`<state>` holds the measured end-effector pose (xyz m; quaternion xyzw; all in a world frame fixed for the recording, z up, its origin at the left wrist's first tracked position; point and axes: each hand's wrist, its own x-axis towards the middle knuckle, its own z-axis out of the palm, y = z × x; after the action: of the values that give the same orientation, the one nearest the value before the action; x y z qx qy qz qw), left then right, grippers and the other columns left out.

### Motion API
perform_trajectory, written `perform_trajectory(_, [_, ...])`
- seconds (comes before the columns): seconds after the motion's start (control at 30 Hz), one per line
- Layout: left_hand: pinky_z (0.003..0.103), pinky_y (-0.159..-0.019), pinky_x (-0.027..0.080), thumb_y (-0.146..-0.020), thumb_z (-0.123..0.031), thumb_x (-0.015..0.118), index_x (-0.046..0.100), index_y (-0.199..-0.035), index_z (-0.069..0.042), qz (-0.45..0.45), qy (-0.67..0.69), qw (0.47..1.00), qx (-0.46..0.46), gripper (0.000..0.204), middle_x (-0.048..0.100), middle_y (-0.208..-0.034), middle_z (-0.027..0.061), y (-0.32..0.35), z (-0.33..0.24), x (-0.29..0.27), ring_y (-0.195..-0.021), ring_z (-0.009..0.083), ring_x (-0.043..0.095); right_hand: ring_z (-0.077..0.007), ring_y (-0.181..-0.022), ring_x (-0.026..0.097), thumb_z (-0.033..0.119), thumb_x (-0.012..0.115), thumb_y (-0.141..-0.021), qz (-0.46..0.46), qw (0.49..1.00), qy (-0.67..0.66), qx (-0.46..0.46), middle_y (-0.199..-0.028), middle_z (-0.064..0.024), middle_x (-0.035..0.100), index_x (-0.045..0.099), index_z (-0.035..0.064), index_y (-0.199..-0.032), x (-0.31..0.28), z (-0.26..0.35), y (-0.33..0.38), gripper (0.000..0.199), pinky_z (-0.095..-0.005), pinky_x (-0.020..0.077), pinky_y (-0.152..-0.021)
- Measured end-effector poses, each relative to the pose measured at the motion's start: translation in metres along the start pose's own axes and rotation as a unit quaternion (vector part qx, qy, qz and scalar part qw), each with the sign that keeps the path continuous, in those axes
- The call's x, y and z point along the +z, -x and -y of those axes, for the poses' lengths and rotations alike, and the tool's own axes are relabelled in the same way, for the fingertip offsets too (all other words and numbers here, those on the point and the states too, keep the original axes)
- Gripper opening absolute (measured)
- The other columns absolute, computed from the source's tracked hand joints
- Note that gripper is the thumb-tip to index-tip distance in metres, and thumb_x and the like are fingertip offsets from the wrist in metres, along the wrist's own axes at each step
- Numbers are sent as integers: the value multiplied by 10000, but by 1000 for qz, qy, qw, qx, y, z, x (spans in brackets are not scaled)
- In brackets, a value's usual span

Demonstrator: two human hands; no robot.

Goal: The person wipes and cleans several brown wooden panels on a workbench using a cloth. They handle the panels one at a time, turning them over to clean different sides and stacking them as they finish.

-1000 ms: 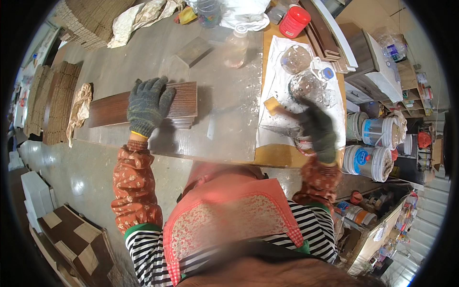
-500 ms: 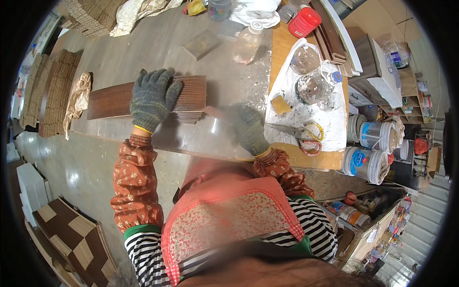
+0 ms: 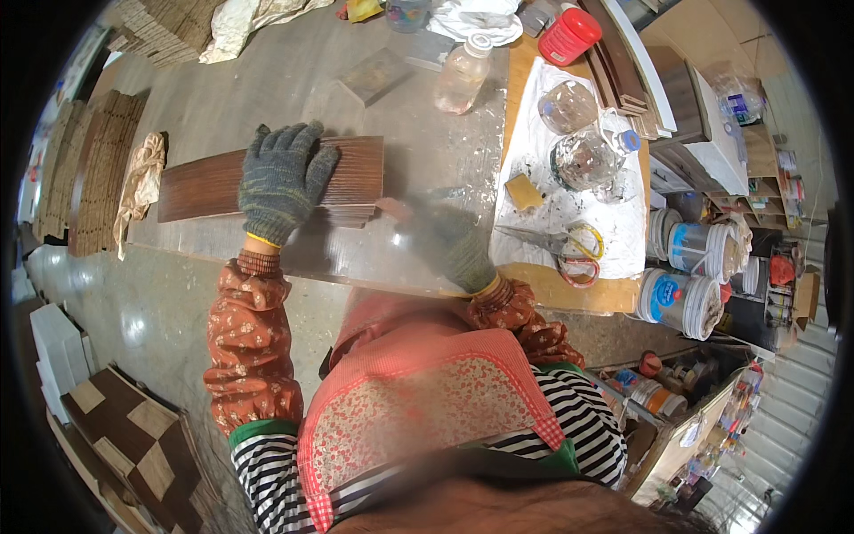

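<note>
My left hand (image 3: 286, 182), in a grey-green knit glove, lies flat with fingers spread on a dark brown wood-grain plank (image 3: 206, 185). The plank rests on a small stack of similar planks, whose edges show below its right end. My right hand (image 3: 463, 249), in a matching glove, is beside that right end, low over the table. Motion smears its fingers, so what they hold, if anything, cannot be made out. A small reddish-brown piece (image 3: 393, 208) shows between the planks' corner and the blurred fingers. Scissors (image 3: 569, 246) with yellow and red handles lie right of my right hand.
On a white cloth (image 3: 614, 258) at the right are a yellow sponge piece (image 3: 525, 190) and a stained clear bottle (image 3: 587, 160). Farther back stand another bottle (image 3: 463, 76), a red jar (image 3: 569, 37) and a grey block (image 3: 374, 76). Stacked planks (image 3: 107, 169) and a crumpled cloth (image 3: 140, 187) are left.
My right hand has shifted slightly left toward the planks' end, and its blur has spread. The left hand stays on the plank, nearly unmoved.
</note>
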<state>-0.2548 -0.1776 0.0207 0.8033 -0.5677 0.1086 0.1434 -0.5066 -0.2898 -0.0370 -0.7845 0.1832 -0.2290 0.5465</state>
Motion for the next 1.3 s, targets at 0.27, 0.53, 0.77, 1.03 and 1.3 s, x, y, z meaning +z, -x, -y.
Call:
perform_trajectory(0.27, [532, -1171, 342, -999, -462, 570, 653, -1277, -88, 2, 2, 1000, -6, 473, 684, -1258, 129, 1, -1, -1, -1206, 325, 608, -96, -524, 532, 319, 628, -1027, -18, 999, -42, -18, -716, -22, 600, 701, 167, -1333, 4, -39, 24, 349, -280, 452, -504])
perform_trajectory(0.53, [536, -1162, 347, -996, -455, 579, 653, -1272, -86, -7, 6, 1000, -1, 467, 689, -1241, 130, 0, 0, -1, -1191, 330, 612, -92, -529, 513, 200, 591, -1025, -5, 996, -16, -88, -726, -15, 584, 641, 248, -1428, -5, -15, 18, 409, -273, 453, -509])
perform_trajectory(0.77, [537, -1162, 350, -992, -455, 585, 655, -1266, -88, -5, 0, 1000, 3, 464, 690, -1238, 124, 1, 1, 1, -1191, 324, 613, -73, -496, 476, 206, 583, -1030, 68, 990, 119, -38, -664, -13, 548, 639, 168, -1429, -11, 0, 18, 405, -260, 413, -468])
perform_trajectory(1.03, [540, -1165, 347, -991, -461, 587, 654, -1274, -90, -2, 2, 1000, 1, 472, 688, -1246, 124, 1, 1, 1, -1194, 320, 613, -194, -693, 601, 280, 697, -967, -97, 932, 287, -200, -859, -70, 643, 728, 117, -1276, -14, -14, 22, 351, -364, 500, -655])
perform_trajectory(1.3, [536, -1172, 341, -1003, -463, 570, 645, -1293, -92, 7, 5, 1000, -3, 476, 678, -1267, 128, 1, 0, -1, -1210, 325, 605, -256, -1003, 681, 291, 747, -920, -88, 976, 193, -57, -1137, -96, 725, 746, 93, -1193, 3, -14, 25, 337, -408, 522, -867])
